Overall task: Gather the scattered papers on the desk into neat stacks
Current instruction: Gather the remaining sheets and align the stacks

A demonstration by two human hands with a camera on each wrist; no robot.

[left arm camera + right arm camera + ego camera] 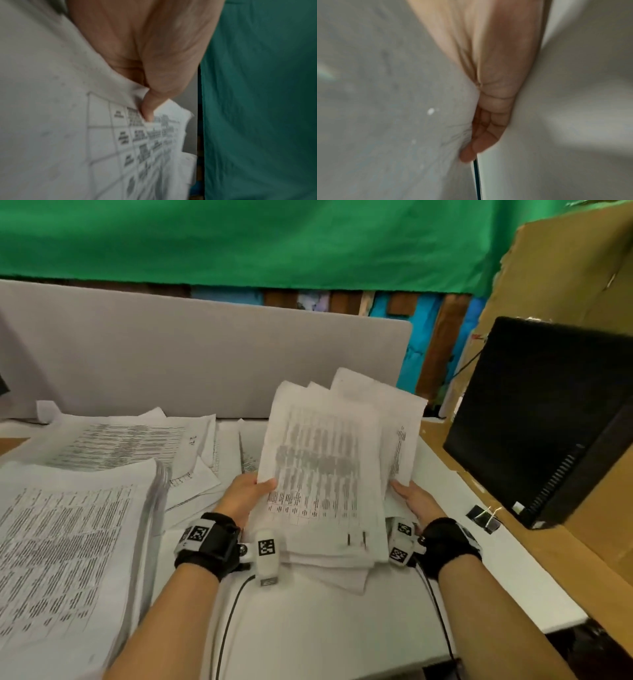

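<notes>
White desk (325, 628), pale and smooth, butted against a grey fabric divider panel (205, 354) at the back. Beyond the panel, a green cloth backdrop (239, 241) across the upper wall, with blue and brown patches below it. At right, a black computer tower (544, 419) tilted on a brown cardboard surface (555, 546), cardboard sheets rising behind it; a black binder clip (483, 517) near the tower's front corner, at the desk's right edge.

Held up over the middle of the desk: a loose, uneven bundle of printed papers (325, 474), lower edge near the desktop, sheets fanned at the top. Left hand (248, 491) clamped on the bundle's left edge, thumb (147, 108) pressed onto the printed table. Right hand (416, 499) at the bundle's right edge, fingers (489, 121) lying flat against the paper; curled or not behind the sheets, cannot tell.

On the desk's left: a thick stack of printed sheets (68, 542) at the near corner, and further scattered papers (137, 440) overlapping behind it, up against the divider. Black wrist straps with square markers on both arms, thin cables trailing toward the near edge.
</notes>
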